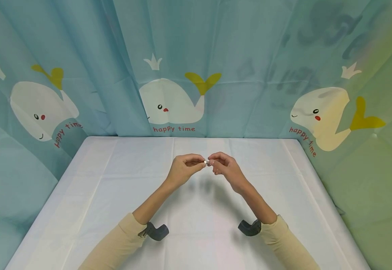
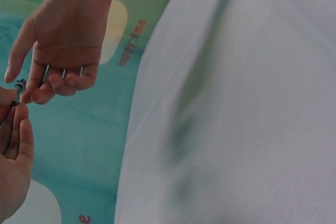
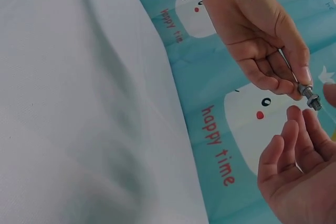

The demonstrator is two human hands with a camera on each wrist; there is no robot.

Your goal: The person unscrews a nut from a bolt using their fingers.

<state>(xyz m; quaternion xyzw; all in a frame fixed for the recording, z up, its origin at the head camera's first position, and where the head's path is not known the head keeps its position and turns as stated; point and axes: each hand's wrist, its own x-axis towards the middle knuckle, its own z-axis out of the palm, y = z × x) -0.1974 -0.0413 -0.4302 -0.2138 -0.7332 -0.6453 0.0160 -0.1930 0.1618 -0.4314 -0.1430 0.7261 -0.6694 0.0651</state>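
Note:
A small metal bolt (image 1: 207, 163) with a nut (image 3: 314, 101) around its threaded end is held in the air above the table. My left hand (image 1: 181, 169) pinches one end of the bolt between thumb and fingertips, as the right wrist view shows. Facing it, my right hand (image 1: 229, 170) has its thumb and fingers spread around the nut end. A gap shows between the right thumb and the metal in both wrist views. In the left wrist view the bolt (image 2: 20, 88) is small and partly covered by fingers.
A white cloth covers the table (image 1: 189, 240) beneath the hands. Behind it hangs a blue curtain (image 1: 250, 45) printed with whales, with a greenish stretch at the right. Dark curved wrist mounts (image 1: 158, 231) stick out inward from both sleeves.

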